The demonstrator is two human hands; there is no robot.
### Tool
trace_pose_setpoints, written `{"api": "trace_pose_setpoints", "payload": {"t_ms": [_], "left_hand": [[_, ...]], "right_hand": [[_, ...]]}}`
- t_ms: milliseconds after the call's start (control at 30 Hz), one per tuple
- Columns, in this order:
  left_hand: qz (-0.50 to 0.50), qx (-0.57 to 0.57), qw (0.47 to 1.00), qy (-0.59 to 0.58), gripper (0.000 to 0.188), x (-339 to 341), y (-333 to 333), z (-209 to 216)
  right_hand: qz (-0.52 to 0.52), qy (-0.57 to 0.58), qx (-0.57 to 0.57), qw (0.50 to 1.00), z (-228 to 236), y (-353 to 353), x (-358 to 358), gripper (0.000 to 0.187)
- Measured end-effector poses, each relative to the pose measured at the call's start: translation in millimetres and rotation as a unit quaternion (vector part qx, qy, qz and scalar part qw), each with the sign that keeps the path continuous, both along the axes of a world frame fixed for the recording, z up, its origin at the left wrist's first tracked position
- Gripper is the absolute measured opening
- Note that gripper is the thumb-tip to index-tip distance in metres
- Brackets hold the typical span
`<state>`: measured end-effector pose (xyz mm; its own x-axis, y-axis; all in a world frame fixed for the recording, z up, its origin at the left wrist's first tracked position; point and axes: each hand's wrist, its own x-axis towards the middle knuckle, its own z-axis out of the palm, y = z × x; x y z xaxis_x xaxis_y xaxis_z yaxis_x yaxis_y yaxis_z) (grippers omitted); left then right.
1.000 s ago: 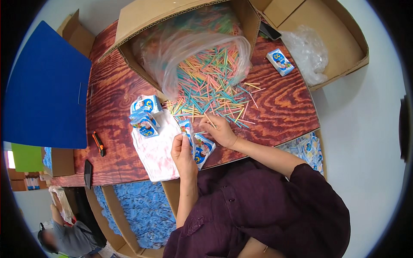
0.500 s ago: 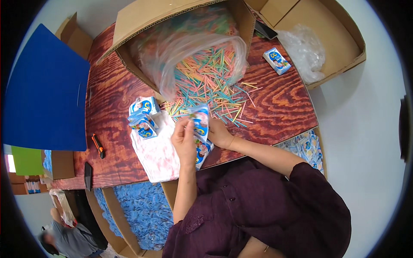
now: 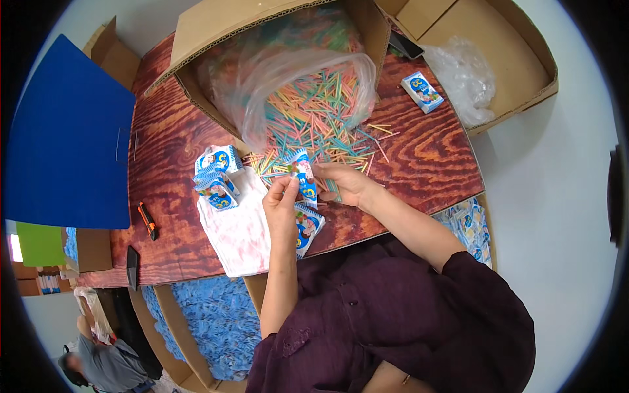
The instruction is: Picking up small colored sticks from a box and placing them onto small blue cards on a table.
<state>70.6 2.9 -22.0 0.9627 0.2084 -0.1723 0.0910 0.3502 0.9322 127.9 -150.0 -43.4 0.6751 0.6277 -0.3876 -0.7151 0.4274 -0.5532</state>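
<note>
My left hand pinches a small blue-and-white printed packet between thumb and fingers, holding it upright over the table. At its right edge is my right hand, fingers curled round a few thin pastel sticks; how many is hidden. Another packet lies beneath my hands near the table's front edge. To the left, several filled packets rest at the top of a white, pink-stained cloth. Loose pastel sticks spill from a plastic-lined cardboard box just beyond my hands.
An orange cutter and a dark phone lie at left. A small carton and another phone are at back right. Below the table stand boxes of blue wrappers and packets. A person is at lower left.
The packet has turned its printed front more toward me and stands straighter. My right hand has shifted slightly right and come out from behind it, showing sticks by its fingers.
</note>
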Motion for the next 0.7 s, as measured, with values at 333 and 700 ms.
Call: {"api": "trace_pose_setpoints", "payload": {"t_ms": [333,700], "left_hand": [[0.114,-0.086,0.99,-0.018,0.004,-22,19,7],[0.113,-0.099,0.988,-0.046,0.011,-59,42,-10]], "right_hand": [[-0.043,-0.114,0.02,0.992,-7,5,-13,0.019],[-0.099,-0.506,-0.291,0.806,-12,11,-40,0.023]]}}
